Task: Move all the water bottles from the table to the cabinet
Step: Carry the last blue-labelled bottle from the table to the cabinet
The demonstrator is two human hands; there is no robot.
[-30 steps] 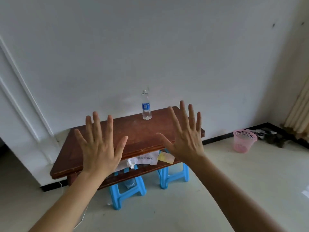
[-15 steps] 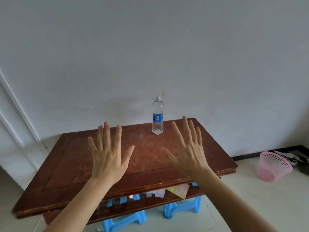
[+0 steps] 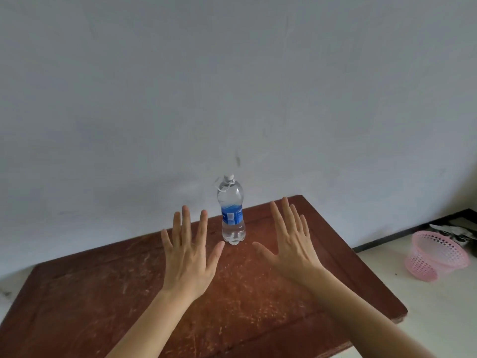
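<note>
One clear water bottle (image 3: 232,213) with a blue label and white cap stands upright near the far edge of a worn brown wooden table (image 3: 103,301), close to the white wall. My left hand (image 3: 189,254) is held above the table just left of the bottle, fingers straight and spread, holding nothing. My right hand (image 3: 290,244) hovers just right of the bottle, fingers straight, also holding nothing. Neither hand touches the bottle. No cabinet is in view.
A pink plastic mesh basket (image 3: 433,257) lies tilted on the pale floor to the right of the table. Dark items (image 3: 454,228) sit by the black skirting behind it. The white wall runs directly behind the table.
The view has come much closer to the table, and the bottle now looks far larger. Both hands stay spread and have come to flank the bottle. The stools under the table have dropped out of view.
</note>
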